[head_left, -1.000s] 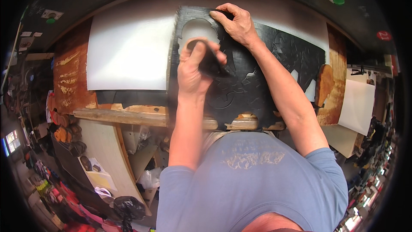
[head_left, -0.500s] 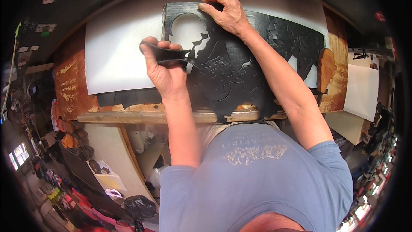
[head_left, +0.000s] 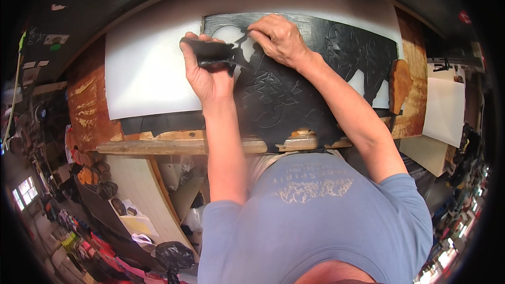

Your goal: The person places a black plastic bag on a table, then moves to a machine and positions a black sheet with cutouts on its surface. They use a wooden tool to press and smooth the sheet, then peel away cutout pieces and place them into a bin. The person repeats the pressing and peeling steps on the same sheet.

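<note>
A large black sheet [head_left: 294, 92] with embossed patterns and cut-out openings lies on a white board [head_left: 144, 76] on the wooden workbench [head_left: 179, 144]. My left hand [head_left: 208, 71] grips a dark, blunt tool [head_left: 210, 52] at the sheet's upper left, next to a round cut-out. My right hand [head_left: 279, 37] presses its fingers down on the sheet's top edge, just right of the tool. Both forearms reach up from the lower edge of the picture.
A brown wooden piece [head_left: 401, 81] stands at the sheet's right end. White boards [head_left: 444, 110] lean at the far right. Under the bench's left side are a pale panel [head_left: 142, 189], bags and colourful clutter [head_left: 84, 236].
My left hand has moved left and up with the dark tool, from over the sheet's middle to its upper-left corner. My right hand has stayed pressed on the top edge.
</note>
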A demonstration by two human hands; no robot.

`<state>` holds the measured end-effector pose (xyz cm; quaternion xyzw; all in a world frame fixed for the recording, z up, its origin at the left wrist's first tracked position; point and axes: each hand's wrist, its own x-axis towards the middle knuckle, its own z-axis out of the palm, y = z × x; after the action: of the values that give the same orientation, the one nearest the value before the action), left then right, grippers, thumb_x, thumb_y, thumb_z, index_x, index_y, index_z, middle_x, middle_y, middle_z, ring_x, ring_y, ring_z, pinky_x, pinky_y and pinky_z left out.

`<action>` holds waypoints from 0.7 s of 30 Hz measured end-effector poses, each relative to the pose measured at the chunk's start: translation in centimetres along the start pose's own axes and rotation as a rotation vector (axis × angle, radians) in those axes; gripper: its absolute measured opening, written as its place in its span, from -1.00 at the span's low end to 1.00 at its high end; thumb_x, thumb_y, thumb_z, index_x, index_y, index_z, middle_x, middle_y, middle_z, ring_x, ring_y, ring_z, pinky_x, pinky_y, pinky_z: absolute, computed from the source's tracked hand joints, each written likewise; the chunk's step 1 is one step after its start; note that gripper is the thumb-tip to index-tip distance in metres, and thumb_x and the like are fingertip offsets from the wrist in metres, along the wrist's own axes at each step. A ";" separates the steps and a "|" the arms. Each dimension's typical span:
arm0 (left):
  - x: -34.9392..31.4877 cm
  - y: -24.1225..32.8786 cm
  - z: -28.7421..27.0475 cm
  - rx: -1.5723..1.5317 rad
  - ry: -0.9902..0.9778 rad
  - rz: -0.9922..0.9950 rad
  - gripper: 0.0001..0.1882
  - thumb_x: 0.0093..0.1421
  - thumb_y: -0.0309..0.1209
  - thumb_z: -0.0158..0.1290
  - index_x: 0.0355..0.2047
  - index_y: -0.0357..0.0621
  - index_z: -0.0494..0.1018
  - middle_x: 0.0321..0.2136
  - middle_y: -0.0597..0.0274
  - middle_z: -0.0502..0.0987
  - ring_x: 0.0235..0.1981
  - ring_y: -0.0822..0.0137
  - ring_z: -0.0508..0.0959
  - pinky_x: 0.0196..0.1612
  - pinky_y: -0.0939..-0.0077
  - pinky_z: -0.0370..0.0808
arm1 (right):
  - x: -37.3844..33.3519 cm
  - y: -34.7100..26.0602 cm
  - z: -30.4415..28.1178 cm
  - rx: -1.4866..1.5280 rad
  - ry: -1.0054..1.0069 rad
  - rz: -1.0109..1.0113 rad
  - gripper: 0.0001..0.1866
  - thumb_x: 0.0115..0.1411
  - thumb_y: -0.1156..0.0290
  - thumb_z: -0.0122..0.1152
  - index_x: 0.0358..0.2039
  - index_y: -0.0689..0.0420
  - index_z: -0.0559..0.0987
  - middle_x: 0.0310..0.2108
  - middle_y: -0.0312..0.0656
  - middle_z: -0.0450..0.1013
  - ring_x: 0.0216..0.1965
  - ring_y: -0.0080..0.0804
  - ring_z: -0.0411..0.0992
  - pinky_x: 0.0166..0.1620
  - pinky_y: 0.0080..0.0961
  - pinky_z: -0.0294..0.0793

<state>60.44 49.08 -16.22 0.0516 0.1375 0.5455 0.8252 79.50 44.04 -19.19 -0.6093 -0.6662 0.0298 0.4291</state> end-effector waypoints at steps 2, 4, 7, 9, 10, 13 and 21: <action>1.2 -0.5 0.3 -0.038 0.009 -0.011 -0.75 0.43 -0.13 0.19 -0.07 0.00 0.60 -0.23 0.22 0.64 -0.17 0.28 0.62 0.04 0.33 0.62 | 0.6 0.4 0.4 0.051 0.112 0.041 -0.84 0.29 0.38 0.34 -0.29 0.22 0.73 -0.42 -0.02 0.63 -0.40 -0.09 0.61 -0.25 -0.25 0.60; 2.7 -1.2 0.6 -0.069 -0.104 -0.024 -0.75 0.42 -0.15 0.20 -0.07 -0.01 0.60 -0.21 0.19 0.64 -0.16 0.27 0.62 0.04 0.31 0.62 | 1.2 0.7 0.3 0.153 0.086 0.208 -0.82 0.32 0.37 0.30 -0.27 0.24 0.71 -0.44 -0.03 0.63 -0.42 -0.18 0.62 -0.27 -0.29 0.60; 5.0 -2.7 1.5 -0.041 -0.154 -0.032 -0.74 0.41 -0.14 0.21 -0.05 0.00 0.61 -0.18 0.21 0.65 -0.10 0.28 0.62 0.10 0.25 0.58 | 2.8 1.4 -0.2 0.544 0.133 0.613 -0.72 0.39 0.34 0.14 -0.15 0.34 0.63 -0.51 -0.18 0.60 -0.43 -0.49 0.63 -0.32 -0.43 0.61; 6.0 -4.1 2.0 -0.008 -0.066 -0.043 -0.78 0.42 -0.18 0.20 -0.05 0.04 0.64 -0.10 0.26 0.68 -0.04 0.28 0.65 0.17 0.14 0.54 | 3.4 1.9 -0.8 0.652 0.127 0.707 -0.69 0.40 0.34 0.13 -0.12 0.37 0.62 -0.50 -0.24 0.59 -0.42 -0.48 0.63 -0.30 -0.46 0.63; 6.3 -4.5 2.3 -0.003 -0.068 -0.029 -0.77 0.43 -0.18 0.18 -0.03 0.03 0.63 -0.08 0.24 0.68 -0.03 0.26 0.65 0.18 0.11 0.54 | 3.5 2.0 -1.1 0.662 0.112 0.702 -0.69 0.41 0.34 0.13 -0.10 0.37 0.62 -0.50 -0.25 0.58 -0.41 -0.47 0.64 -0.27 -0.47 0.64; 6.1 -5.0 2.5 -0.032 -0.095 -0.075 -0.72 0.47 -0.17 0.12 0.02 -0.01 0.62 -0.03 0.17 0.67 0.02 0.19 0.64 0.24 0.00 0.53 | 2.6 1.9 -2.0 0.634 0.032 0.665 -0.75 0.43 0.42 0.19 0.02 0.29 0.61 -0.43 -0.32 0.53 -0.34 -0.66 0.48 -0.21 -0.61 0.51; 2.5 -3.0 2.0 -0.034 -0.103 0.014 -0.67 0.52 -0.14 0.04 0.16 0.04 0.53 0.11 0.10 0.59 0.13 0.09 0.59 0.26 -0.02 0.55 | -1.6 -5.1 -6.4 0.874 -0.061 0.929 -0.48 0.45 0.25 0.28 0.27 0.34 0.48 -0.08 -0.15 0.60 -0.09 -0.50 0.57 -0.04 -0.56 0.59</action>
<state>64.60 50.31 -15.42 0.0663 0.0853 0.5502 0.8280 79.20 38.33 -13.17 -0.6022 -0.2707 0.4992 0.5612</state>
